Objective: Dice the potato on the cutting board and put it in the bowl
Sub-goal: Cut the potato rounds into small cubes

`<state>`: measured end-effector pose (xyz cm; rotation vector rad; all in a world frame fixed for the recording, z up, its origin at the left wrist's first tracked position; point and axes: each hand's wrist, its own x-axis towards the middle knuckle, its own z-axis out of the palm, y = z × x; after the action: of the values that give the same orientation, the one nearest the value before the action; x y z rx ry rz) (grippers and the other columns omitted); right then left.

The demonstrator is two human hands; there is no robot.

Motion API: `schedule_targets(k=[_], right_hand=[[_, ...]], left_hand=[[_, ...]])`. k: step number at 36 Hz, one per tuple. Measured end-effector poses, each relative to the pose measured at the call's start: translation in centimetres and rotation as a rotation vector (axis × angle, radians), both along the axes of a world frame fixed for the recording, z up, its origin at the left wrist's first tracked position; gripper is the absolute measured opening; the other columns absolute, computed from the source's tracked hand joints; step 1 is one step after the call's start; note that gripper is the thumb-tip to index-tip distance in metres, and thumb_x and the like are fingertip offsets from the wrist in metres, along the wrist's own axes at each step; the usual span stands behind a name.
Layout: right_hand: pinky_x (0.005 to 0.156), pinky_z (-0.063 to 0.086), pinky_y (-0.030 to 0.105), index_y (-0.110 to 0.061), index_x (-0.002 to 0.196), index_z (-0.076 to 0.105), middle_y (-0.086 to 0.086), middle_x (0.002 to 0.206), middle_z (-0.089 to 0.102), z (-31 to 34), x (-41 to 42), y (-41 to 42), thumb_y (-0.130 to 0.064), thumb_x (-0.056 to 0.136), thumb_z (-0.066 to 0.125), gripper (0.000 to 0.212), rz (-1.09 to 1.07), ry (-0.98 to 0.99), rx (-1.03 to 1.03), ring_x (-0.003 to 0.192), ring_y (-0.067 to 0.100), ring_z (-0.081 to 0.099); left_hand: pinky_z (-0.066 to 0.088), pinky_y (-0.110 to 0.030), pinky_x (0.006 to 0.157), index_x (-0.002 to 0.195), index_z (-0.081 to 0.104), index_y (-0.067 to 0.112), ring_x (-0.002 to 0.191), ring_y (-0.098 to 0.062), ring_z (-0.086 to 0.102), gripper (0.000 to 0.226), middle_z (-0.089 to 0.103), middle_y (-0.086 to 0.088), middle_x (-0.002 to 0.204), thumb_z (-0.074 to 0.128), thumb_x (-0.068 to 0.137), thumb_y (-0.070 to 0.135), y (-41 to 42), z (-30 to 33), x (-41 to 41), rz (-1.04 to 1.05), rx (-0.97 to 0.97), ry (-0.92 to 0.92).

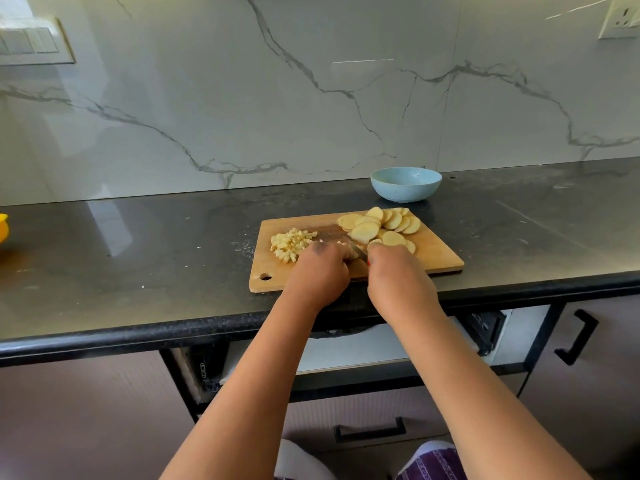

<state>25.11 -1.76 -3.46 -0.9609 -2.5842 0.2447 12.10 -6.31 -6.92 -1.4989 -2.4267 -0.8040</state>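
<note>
A wooden cutting board (pixel 440 252) lies near the front edge of a black counter. A pile of diced potato (pixel 291 243) sits on its left half. Round potato slices (pixel 381 225) overlap on its right half. My left hand (pixel 320 270) is curled over potato pieces at the board's middle; what it holds down is mostly hidden. My right hand (pixel 396 277) grips a knife (pixel 358 251), whose blade points left toward my left hand. A light blue bowl (pixel 406 183), with nothing visible inside, stands behind the board by the wall.
The black counter (pixel 138 244) stretches left and right of the board. A yellow object (pixel 2 227) shows at the far left edge. The marble wall (pixel 311 98) rises behind the bowl. Drawers with black handles (pixel 370 432) sit below the counter.
</note>
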Motion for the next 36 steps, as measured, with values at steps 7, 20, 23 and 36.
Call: schedule_targets(k=[7,20,23,36], right_hand=[[0.061,0.038,0.026,-0.011,0.089,0.052,0.001,0.075,0.040,1.8,0.3,0.1,-0.002,0.094,0.051,0.011,-0.034,-0.211,-0.146,0.062,0.013,0.040],[0.047,0.024,0.024,-0.015,0.093,0.050,-0.003,0.073,0.047,-0.8,3.1,0.4,-0.022,0.100,0.049,0.010,0.001,0.180,-0.045,0.061,0.009,0.042],[0.046,0.023,0.025,-0.019,0.085,0.044,-0.005,0.070,0.043,-0.8,3.0,0.5,-0.022,0.101,0.044,0.017,-0.060,0.062,-0.077,0.058,0.009,0.040],[0.074,0.048,0.034,-0.012,0.117,0.058,0.005,0.087,0.052,0.8,0.2,-0.2,-0.007,0.095,0.046,0.025,-0.112,-0.248,-0.280,0.086,0.024,0.055]], left_hand=[[0.038,-0.026,0.056,0.089,0.072,0.017,0.070,-0.023,0.056,0.036,0.063,-0.002,0.074,0.041,0.081,0.001,-0.5,-0.1,0.0,-0.022,0.037,-0.027],[0.046,-0.022,0.091,0.124,0.068,0.011,0.110,-0.020,0.063,0.041,0.063,-0.004,0.131,0.044,0.091,0.002,-1.2,0.2,0.5,0.023,0.120,-0.061],[0.052,-0.028,0.090,0.113,0.072,0.007,0.105,-0.024,0.064,0.037,0.070,-0.008,0.117,0.045,0.089,0.002,-1.3,0.2,0.7,0.028,0.111,-0.051],[0.028,-0.011,0.048,0.079,0.069,0.010,0.061,-0.014,0.047,0.029,0.057,0.001,0.071,0.044,0.084,-0.002,-1.2,0.3,0.6,0.023,0.071,-0.043]])
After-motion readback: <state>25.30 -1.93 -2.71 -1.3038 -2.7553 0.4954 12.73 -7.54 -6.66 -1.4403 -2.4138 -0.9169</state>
